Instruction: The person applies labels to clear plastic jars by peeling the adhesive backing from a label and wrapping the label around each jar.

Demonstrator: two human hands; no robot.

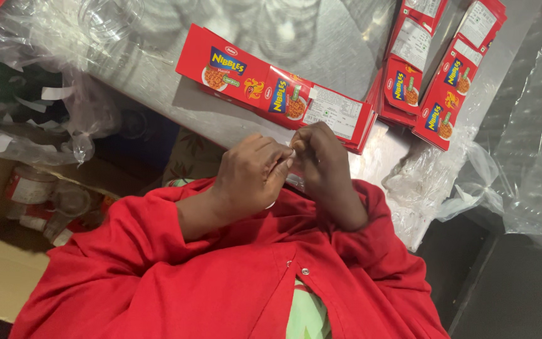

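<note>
Here, in the head view, both hands meet just above the near edge of the table [346, 50], a grey metal surface with a dull brushed sheen.

Left hand [249, 176]: fingers curled inward, fingertips pressed together against those of the right hand. Right hand [321, 157]: fingers likewise curled, thumb and forefinger closed. A small pale item [292, 145] shows at the point where the two grips meet; both appear to pinch it, but it is too small and too covered by the fingers to identify. Both forearms emerge from loose red sleeves [158, 263] of matte woven cloth.

Just beyond the hands lies a stack of flat cartons [271, 88]: red glossy card, rectangular, unfolded, printed in blue and yellow, with a white panel at one end. The right hand overlaps the stack's near edge. A second pile of cartons [440, 81] lies well apart at the right, fanned and cut off by the upper frame.

Crumpled clear plastic film [522, 150] covers the right side; more film [45, 81] lies at the left, over dark contents that cannot be made out. Jars [29, 188] below the table edge at the left are blurred and partly hidden.
</note>
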